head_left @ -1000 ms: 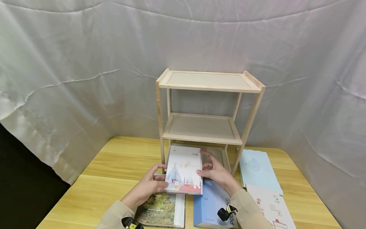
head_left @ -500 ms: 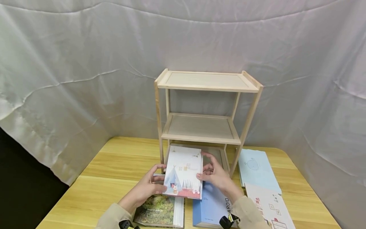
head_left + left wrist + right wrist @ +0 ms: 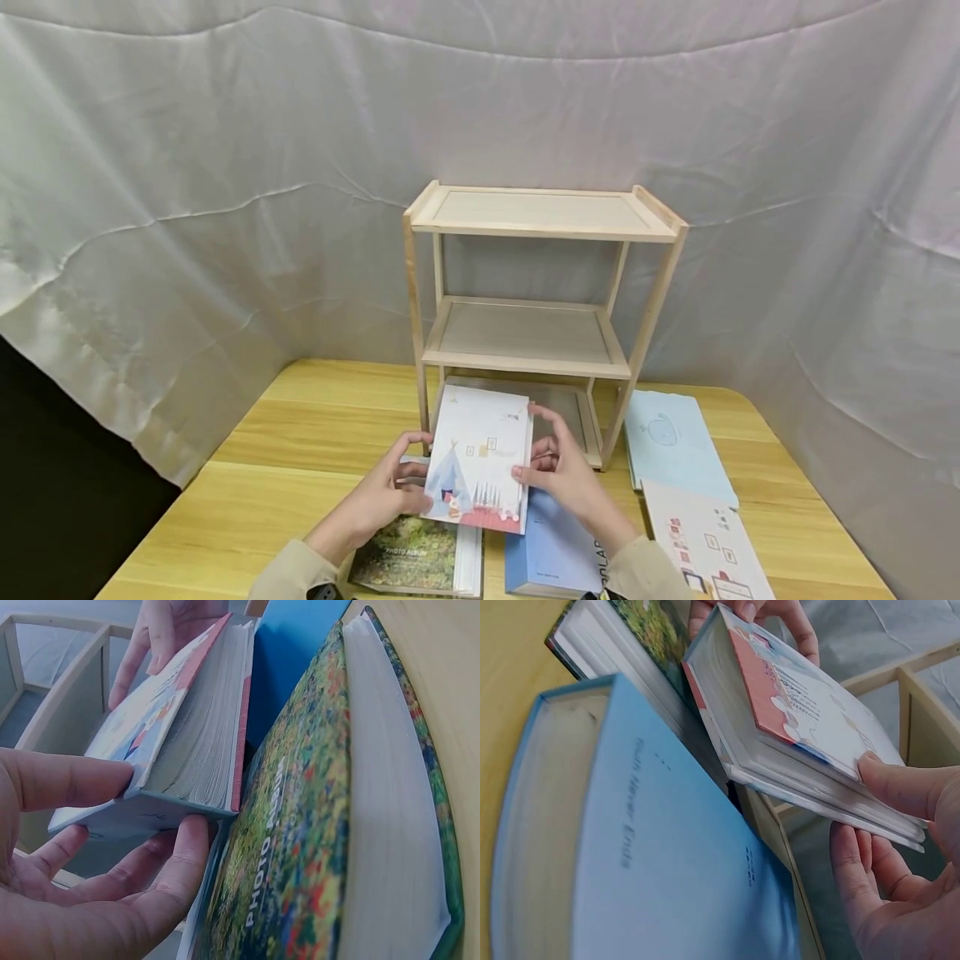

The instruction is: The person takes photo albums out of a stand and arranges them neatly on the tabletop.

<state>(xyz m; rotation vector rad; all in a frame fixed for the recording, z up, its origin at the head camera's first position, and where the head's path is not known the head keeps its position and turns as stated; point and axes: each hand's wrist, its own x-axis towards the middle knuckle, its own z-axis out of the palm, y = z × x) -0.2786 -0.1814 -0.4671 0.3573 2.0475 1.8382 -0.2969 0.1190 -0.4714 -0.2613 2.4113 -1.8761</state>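
Note:
A thick white album (image 3: 480,454) with a tent picture and a red lower band is held between both hands, just in front of the wooden rack. My left hand (image 3: 375,496) grips its left edge; in the left wrist view the thumb lies on the cover and fingers curl under the spine (image 3: 142,812). At its right edge my right hand (image 3: 904,855) pinches the open side, thumb on top and fingers beneath. Below the held album lie a green-patterned photo album (image 3: 408,550) and a thick blue album (image 3: 551,542), both partly covered by it in the head view.
A pale wooden three-tier rack (image 3: 528,363) stands behind the hands. To the right lie a light blue book (image 3: 678,442) and a white illustrated book (image 3: 708,542). Grey cloth (image 3: 247,208) hangs round the wooden table (image 3: 247,492).
The white album has come slightly toward me and left, turning a little, with both hands still on it. The head view has shifted slightly; the other albums and the rack stay put.

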